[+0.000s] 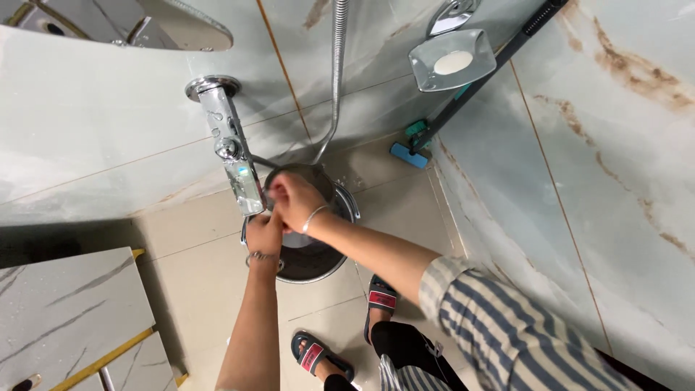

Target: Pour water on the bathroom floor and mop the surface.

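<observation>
Steel, round and deep: grey metal bucket (318, 262) standing on the beige tiled floor (195, 289), right under the lower end of the long chrome tap column (232, 156) fixed to the pale wall. Held over its mouth, left hand (264, 232) near the rim and right hand (293, 199) higher, close against the foot of the tap. Both curled narrow, fingers bunched together; cannot tell whether closed on something or only rubbing against each other.

Best done, by the look of it, with both hands kept inside the circle of the rim, so that any drip lands in the bucket and not on the tiles. Keep the wrists low and clear of the tap's knob. Mind the thin silver bangle (313, 217) on the right wrist. Stand firm in the red and black sandals (381, 300), as the floor may be slick.

Further out: ribbed metal shower hose (337, 65) hanging down the wall, clear soap dish (427, 72) with a white oval soap (453, 62), dark-handled mop with a blue head (409, 154) leaning in the corner.

Hidden or unclear: whatever sits between the palms, a pale grey patch below the right hand, water running or not, the bucket's contents, and the mirror-like panel cut off at the top left.
</observation>
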